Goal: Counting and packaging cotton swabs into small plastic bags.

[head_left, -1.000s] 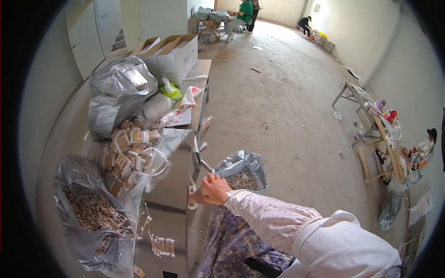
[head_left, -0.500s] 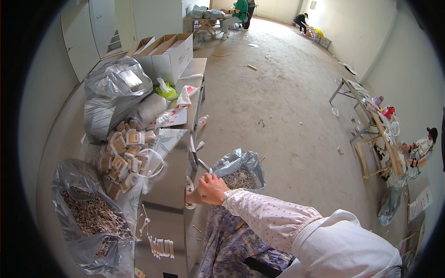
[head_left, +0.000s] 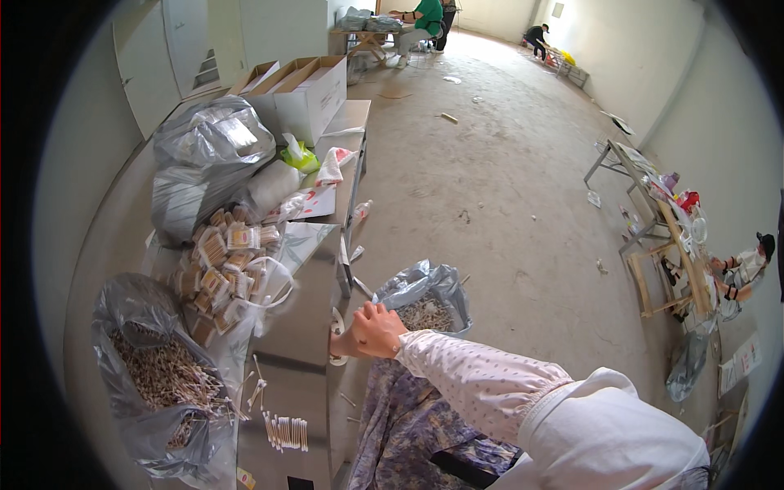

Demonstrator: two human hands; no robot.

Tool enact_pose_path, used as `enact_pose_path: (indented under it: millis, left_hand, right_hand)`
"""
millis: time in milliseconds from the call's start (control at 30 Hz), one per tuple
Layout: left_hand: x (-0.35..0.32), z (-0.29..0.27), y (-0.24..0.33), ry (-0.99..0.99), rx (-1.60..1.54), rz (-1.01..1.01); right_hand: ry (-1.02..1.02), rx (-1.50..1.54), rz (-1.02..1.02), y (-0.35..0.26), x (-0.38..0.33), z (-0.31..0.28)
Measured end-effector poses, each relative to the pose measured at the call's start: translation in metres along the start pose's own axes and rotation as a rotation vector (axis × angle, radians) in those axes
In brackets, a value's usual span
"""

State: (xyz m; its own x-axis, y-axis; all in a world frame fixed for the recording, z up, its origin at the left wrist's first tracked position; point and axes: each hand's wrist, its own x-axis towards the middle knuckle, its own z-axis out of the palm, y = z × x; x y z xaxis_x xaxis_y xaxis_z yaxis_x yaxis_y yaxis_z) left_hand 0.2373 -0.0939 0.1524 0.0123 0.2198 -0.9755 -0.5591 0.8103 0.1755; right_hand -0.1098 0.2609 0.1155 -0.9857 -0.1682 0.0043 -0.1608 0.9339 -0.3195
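My right hand (head_left: 380,329) reaches in past the table edge, in a pale dotted sleeve. Its fingers are bent and closed, and their tips are hidden, so I cannot make out what they hold. Directly beside it, bare skin that looks like a foot or ankle (head_left: 345,346) shows next to a white sandal (head_left: 336,323). My left hand is out of sight. On the table, a row of cotton swabs (head_left: 285,431) lies side by side near several loose swabs (head_left: 258,392). Left of them is a grey plastic bag (head_left: 118,306) filled with loose swabs (head_left: 163,367).
Packed swabs (head_left: 216,284) are heaped behind the open bag. Further back stand a stuffed grey bag (head_left: 200,175) and white cartons (head_left: 314,102). A lined bin of swabs (head_left: 429,314) sits on the floor. People work at tables (head_left: 682,257) on the right and far off.
The view has shifted slightly, so most things sit a little further right. My right hand stays beside the bare skin, its fingers still bent. The swabs on the table look unchanged.
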Motion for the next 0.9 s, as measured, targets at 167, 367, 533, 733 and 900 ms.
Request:
enact_pose_path:
  millis: [167,367,533,733,900]
  left_hand:
    - [-0.006,-0.002,0.012,0.095,0.172,0.091]
    - [-0.013,0.008,0.012,0.195,0.460,0.184]
    - [-0.013,0.014,0.011,0.196,0.617,0.131]
    - [-0.034,0.014,0.073,0.774,0.626,0.292]
    - [-0.050,-0.028,0.133,1.462,0.371,0.552]
  right_hand:
    - [-0.014,0.017,-0.030,-0.013,-0.001,-0.003]
    - [-0.031,0.086,-0.142,-0.036,-0.009,-0.002]
    - [-0.041,0.179,-0.199,-0.037,-0.009,-0.005]
    - [-0.074,0.371,-0.213,-0.008,0.008,0.003]
    - [-0.230,0.486,-0.222,-0.060,0.018,-0.054]
